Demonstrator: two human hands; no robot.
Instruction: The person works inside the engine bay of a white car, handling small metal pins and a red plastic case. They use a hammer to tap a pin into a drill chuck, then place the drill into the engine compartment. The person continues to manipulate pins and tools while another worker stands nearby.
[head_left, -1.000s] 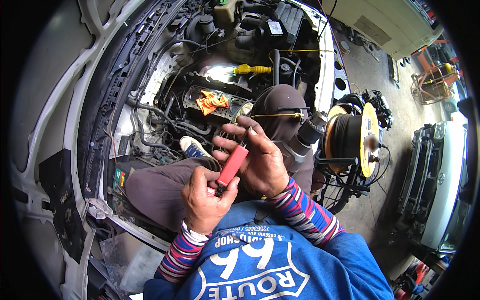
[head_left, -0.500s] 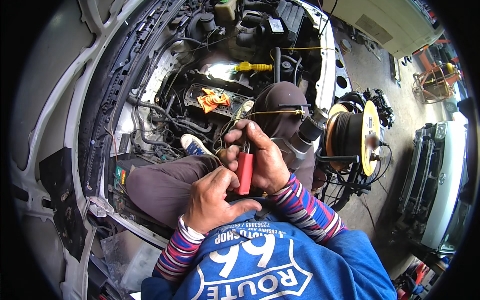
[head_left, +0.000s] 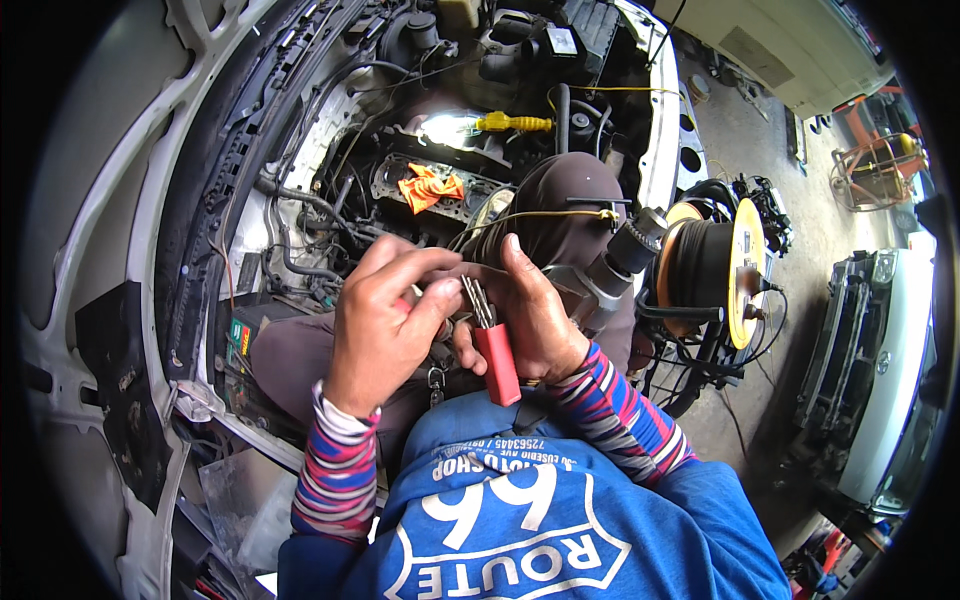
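My right hand (head_left: 535,322) is closed around a red plastic case (head_left: 498,365), palm turned up, in front of my chest. Several thin metal drill bits (head_left: 478,302) stick out of the case's far end. Held over their tips, my left hand (head_left: 380,315) has its fingers bent, with a gap between thumb and forefinger and nothing visible in it. The thumb tip lies right beside the bits; whether it touches them is hard to tell. Beside my right knee rests a power drill (head_left: 605,270), its chuck pointing away to the right.
I sit inside an engine bay. An orange rag (head_left: 430,188) lies on the engine block (head_left: 395,175). Behind it glows a yellow-handled work lamp (head_left: 512,122). A T-shaped bar (head_left: 598,202) tied to yellow cord is by my knee. To the right stands a cable reel (head_left: 745,275).
My left hand has left the case's near end and moved up and away to the bit tips. The case has shifted slightly toward me, and the bits now show more clearly.
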